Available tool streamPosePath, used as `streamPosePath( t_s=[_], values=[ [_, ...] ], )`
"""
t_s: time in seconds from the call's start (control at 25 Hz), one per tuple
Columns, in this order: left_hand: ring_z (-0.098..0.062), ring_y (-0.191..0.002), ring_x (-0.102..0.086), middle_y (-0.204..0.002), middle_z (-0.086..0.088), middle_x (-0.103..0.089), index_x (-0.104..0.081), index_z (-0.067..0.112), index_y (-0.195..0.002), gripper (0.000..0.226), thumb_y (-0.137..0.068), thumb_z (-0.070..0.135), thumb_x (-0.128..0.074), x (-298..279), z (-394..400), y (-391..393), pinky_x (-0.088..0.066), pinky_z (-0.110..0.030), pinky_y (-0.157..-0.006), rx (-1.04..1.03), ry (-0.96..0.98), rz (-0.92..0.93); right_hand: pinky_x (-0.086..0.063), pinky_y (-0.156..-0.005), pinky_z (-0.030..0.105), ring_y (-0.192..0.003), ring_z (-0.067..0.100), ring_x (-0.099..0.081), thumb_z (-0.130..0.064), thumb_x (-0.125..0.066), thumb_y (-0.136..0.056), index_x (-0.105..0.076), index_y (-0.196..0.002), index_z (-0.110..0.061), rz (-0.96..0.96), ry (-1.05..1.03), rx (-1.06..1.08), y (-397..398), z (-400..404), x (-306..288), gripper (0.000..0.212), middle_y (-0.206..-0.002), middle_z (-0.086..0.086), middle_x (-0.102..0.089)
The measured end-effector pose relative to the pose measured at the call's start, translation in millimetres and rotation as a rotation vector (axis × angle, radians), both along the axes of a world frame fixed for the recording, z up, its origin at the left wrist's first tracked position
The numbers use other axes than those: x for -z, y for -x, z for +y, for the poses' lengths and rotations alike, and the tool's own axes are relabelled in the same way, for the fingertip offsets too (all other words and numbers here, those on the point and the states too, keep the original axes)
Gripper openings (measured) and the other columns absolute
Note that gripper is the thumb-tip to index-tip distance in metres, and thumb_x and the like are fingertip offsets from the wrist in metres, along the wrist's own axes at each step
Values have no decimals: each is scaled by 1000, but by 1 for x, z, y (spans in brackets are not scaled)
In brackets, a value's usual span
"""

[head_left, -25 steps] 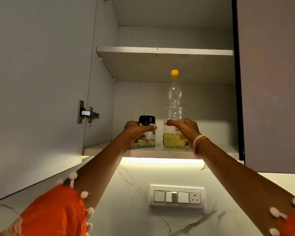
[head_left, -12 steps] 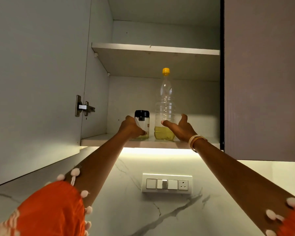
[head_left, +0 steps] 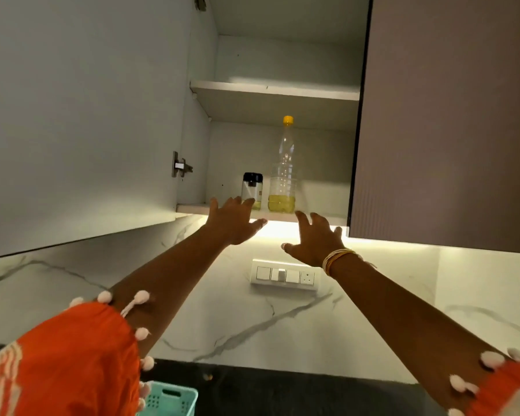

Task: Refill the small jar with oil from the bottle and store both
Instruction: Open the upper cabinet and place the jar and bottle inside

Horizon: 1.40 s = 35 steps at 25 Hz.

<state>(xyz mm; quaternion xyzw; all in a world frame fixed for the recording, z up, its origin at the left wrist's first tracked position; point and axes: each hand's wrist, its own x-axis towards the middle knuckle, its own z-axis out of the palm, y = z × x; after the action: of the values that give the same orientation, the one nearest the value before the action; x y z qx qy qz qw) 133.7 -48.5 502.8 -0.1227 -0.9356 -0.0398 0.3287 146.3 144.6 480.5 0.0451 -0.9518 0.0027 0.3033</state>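
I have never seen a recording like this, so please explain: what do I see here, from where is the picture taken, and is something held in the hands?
There is no machine here. A person wears a camera on the head, so you look along both bare arms up into an open wall cupboard. On the lower shelf stand a small jar with a black lid and, to its right, a clear bottle with a yellow cap and some yellow oil at the bottom. The left hand and the right hand are open, fingers spread, and hold nothing.
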Motion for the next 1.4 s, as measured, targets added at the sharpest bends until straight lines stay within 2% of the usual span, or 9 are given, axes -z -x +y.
streamPosePath(
  t_s=[0.16, 0.44, 0.6, 0.76, 0.88, 1.0, 1.08, 1.2, 1.4],
  values=[
    [-30, -147, -21, -158, -11, -25, -22, 21, -151, 70, -95, 60, -36, -7, -8, -72, -1, -62, -115, -34, 47, -9, -31, -105, 56, -138, 35, -29, -51, -59, -83, -17, -149, -17, 29, -43, -12, -64, -9, 8, 84, -149, 17, -30],
    [-29, -144, -27, -153, -11, -35, -33, 20, -145, 66, -92, 58, -43, -48, -39, -166, -3, -64, -113, -13, 116, 170, -32, -105, 57, -134, 35, -35, -43, -62, -82, -25, -145, -16, 43, 4, -67, -153, -50, -11, 77, -145, 16, -35],
    [-28, -140, -35, -148, -10, -42, -39, 17, -141, 59, -93, 50, -48, -70, -67, -222, -7, -64, -113, 38, 185, 318, -36, -104, 55, -130, 34, -40, -42, -60, -84, -29, -143, -16, 126, 176, -171, -198, -95, -17, 71, -142, 14, -40],
    [-25, -133, -45, -141, -8, -52, -50, 18, -133, 46, -93, 40, -49, -85, -106, -270, -7, -64, -114, 110, 370, 412, -37, -103, 54, -126, 32, -44, -48, -53, -89, -33, -140, -14, 189, 269, -246, -239, -159, -18, 65, -137, 12, -45],
    [-24, -128, -51, -132, -9, -58, -61, 16, -121, 37, -92, 35, -48, -97, -151, -300, -8, -65, -113, 160, 454, 513, -47, -92, 47, -111, 27, -56, -55, -42, -91, -46, -127, -14, 327, 422, -418, -270, -213, -16, 55, -122, 8, -57],
    [-29, -134, -44, -137, -15, -54, -68, 14, -109, 30, -89, 28, -51, -101, -195, -314, -10, -68, -112, 126, 535, 638, -52, -76, 37, -92, 18, -60, -57, -40, -87, -53, -111, -16, 437, 562, -607, -295, -257, -15, 49, -105, 3, -62],
    [-30, -139, -37, -144, -17, -47, -71, 14, -105, 28, -88, 27, -53, -101, -227, -316, -12, -70, -111, 74, 527, 673, -54, -75, 36, -94, 17, -61, -55, -50, -87, -50, -118, -17, 398, 561, -677, -305, -287, -15, 49, -112, 3, -59],
    [-29, -146, -24, -155, -15, -32, -66, 17, -116, 40, -93, 40, -44, -97, -259, -313, -19, -65, -112, 66, 535, 648, -55, -75, 35, -97, 25, -62, -43, -64, -84, -42, -127, -15, 396, 505, -598, -300, -322, -19, 55, -122, 6, -54],
    [-32, -146, -23, -156, -16, -29, -58, 17, -124, 57, -92, 50, -24, -95, -268, -310, -29, -56, -112, 148, 563, 644, -56, -73, 32, -86, 24, -62, -32, -70, -79, -45, -118, -14, 470, 566, -581, -292, -332, -19, 50, -108, 6, -57]
  ],
)
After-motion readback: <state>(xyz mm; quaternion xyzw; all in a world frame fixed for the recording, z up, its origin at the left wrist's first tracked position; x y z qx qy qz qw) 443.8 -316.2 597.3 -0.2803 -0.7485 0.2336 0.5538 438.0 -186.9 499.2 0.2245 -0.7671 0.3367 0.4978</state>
